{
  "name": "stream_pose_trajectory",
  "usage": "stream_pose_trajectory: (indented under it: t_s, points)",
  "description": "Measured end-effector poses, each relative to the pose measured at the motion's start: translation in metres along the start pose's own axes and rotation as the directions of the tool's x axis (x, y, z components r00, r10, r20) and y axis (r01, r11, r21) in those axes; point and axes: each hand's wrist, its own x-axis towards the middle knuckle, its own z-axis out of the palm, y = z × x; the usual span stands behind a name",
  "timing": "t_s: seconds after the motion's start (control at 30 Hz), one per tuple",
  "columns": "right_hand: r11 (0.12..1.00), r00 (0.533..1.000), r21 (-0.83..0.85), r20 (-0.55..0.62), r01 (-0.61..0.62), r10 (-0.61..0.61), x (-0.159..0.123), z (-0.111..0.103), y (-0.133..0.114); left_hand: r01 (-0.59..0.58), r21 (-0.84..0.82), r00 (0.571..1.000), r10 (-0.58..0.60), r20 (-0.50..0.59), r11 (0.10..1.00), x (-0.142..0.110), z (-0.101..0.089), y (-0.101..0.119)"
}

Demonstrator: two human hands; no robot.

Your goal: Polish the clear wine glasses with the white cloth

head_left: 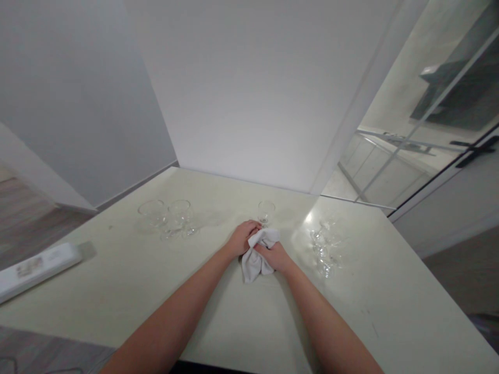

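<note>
My left hand (pixel 244 238) is closed, its fingers curled at the stem of a small clear stemmed glass (pixel 266 210). The bowl of this glass points away from me, beyond my fingers. Its foot is partly hidden by the hand and the cloth. A white cloth (pixel 257 264) is bunched between my hands, and its lower end hangs down to the table. My right hand (pixel 276 255) is closed on the cloth, with the thumb pressed over it. Both hands are close together above the middle of the table.
Clear stemmed glasses (pixel 180 212) stand on the pale table (pixel 156 291) to the left. Several more clear glasses (pixel 325 244) are grouped at the right, blurred by glare. A long white box (pixel 39 267) lies at the left edge. A white wall (pixel 249 104) rises behind the table.
</note>
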Motion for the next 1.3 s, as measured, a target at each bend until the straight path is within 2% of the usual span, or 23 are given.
stream_pose_trajectory:
  t_s: [0.2, 0.37, 0.6, 0.93, 1.17, 1.3]
  points:
    - [1.000, 1.000, 0.006, 0.012, 0.009, -0.010, 0.0002, 0.0006, -0.0058, -0.007, 0.011, 1.000, 0.008, -0.012, 1.000, 0.0001, 0.0016, -0.0023]
    - [0.999, 0.999, 0.005, 0.008, 0.044, -0.044, 0.0013, -0.0003, -0.0010, -0.013, 0.013, 1.000, 0.013, -0.004, 1.000, 0.0002, 0.0011, -0.0029]
    - [1.000, 1.000, -0.026, -0.031, -0.001, 0.001, 0.0005, -0.0003, 0.0026, -0.004, 0.009, 1.000, 0.005, -0.016, 1.000, 0.0001, 0.0026, -0.0044]
    - [1.000, 1.000, -0.018, -0.006, -0.008, 0.008, 0.0002, 0.0001, -0.0015, -0.033, 0.000, 0.999, 0.033, -0.001, 0.999, 0.0010, 0.0004, -0.0005]
    - [0.999, 0.999, 0.014, 0.009, -0.041, 0.041, -0.0004, 0.0005, 0.0006, 0.026, 0.029, 1.000, -0.025, -0.017, 0.999, -0.0019, 0.0005, -0.0001]
    - [0.999, 0.999, 0.022, 0.012, -0.036, 0.036, -0.0002, 0.0007, 0.0028, -0.016, 0.067, 1.000, 0.017, -0.006, 0.998, -0.0029, 0.0004, -0.0032]
